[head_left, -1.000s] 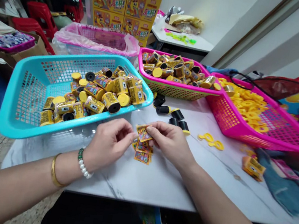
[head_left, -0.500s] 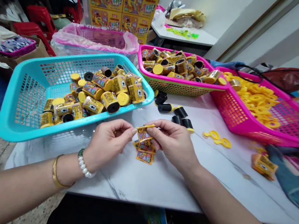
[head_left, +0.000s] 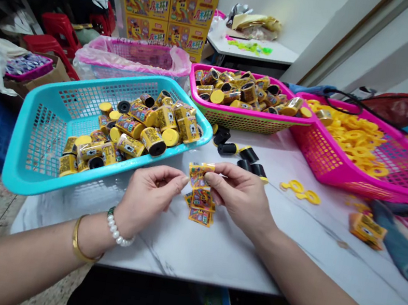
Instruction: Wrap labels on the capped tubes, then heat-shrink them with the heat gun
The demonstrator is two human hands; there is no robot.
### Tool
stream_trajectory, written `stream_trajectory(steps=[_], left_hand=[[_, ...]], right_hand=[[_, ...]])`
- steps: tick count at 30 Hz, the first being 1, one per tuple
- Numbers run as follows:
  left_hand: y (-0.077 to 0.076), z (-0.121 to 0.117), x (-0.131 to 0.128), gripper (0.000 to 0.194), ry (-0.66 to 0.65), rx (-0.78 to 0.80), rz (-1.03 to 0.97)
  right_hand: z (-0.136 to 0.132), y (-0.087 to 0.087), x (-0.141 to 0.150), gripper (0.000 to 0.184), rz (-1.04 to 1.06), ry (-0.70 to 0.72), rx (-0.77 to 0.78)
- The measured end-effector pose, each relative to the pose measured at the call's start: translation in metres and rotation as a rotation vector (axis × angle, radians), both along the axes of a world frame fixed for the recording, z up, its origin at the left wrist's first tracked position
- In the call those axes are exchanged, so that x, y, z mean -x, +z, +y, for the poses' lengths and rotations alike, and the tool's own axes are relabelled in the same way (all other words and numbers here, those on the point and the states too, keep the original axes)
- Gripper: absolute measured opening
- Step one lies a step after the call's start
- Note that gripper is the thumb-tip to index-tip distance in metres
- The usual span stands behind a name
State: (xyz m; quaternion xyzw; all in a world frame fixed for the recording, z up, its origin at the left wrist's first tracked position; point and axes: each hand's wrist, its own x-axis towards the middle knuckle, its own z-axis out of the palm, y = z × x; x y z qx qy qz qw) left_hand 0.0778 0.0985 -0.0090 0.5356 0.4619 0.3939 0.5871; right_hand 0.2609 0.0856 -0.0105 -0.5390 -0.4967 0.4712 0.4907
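Observation:
My right hand (head_left: pixel 240 197) pinches a small yellow-orange sticker (head_left: pixel 199 175) by its right edge, raised just above a little stack of the same stickers (head_left: pixel 200 207) lying on the white marble table (head_left: pixel 233 252). My left hand (head_left: pixel 149 196) is at the sticker's left edge, thumb and fingertips curled together and touching it. A bracelet of white beads and a gold bangle circle the left wrist. A few black plastic cylinders (head_left: pixel 240 157) lie just beyond the right hand.
A turquoise basket (head_left: pixel 46 125) of yellow-labelled cylinders overhangs the table's left edge. Behind are a pink basket (head_left: pixel 245 120) of similar cylinders and a pink basket (head_left: pixel 342 171) of yellow rings. Loose rings (head_left: pixel 300 190) lie to the right. A person sits at the far left.
Both hands have lifted the sticker slightly up and away from the stack. The view has shifted a little; nothing else on the table has moved.

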Motion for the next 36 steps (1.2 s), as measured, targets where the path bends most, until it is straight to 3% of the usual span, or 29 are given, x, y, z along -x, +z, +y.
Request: stream_trajectory(steps=[10,21,29,33,36], left_hand=[[0.0,0.001,0.001,0.023,0.041,0.021,-0.03],[0.0,0.0,0.001,0.039,0.021,0.132,-0.102],[0.007,0.0,0.0,0.033,0.066,0.158,-0.06],[0.002,0.001,0.002,0.045,0.009,0.256,-0.026],[-0.001,0.002,0.003,0.048,-0.055,0.33,-0.044]], right_hand=[[-0.001,-0.002,0.001,0.03,-0.048,-0.014,-0.046],[-0.001,-0.003,0.001,0.028,-0.041,0.032,-0.02],[-0.006,-0.014,0.01,0.017,-0.391,0.076,-0.292],[-0.007,-0.006,0.009,0.019,-0.479,0.155,-0.321],[0.0,0.002,-0.01,0.015,-0.526,0.249,-0.353]])
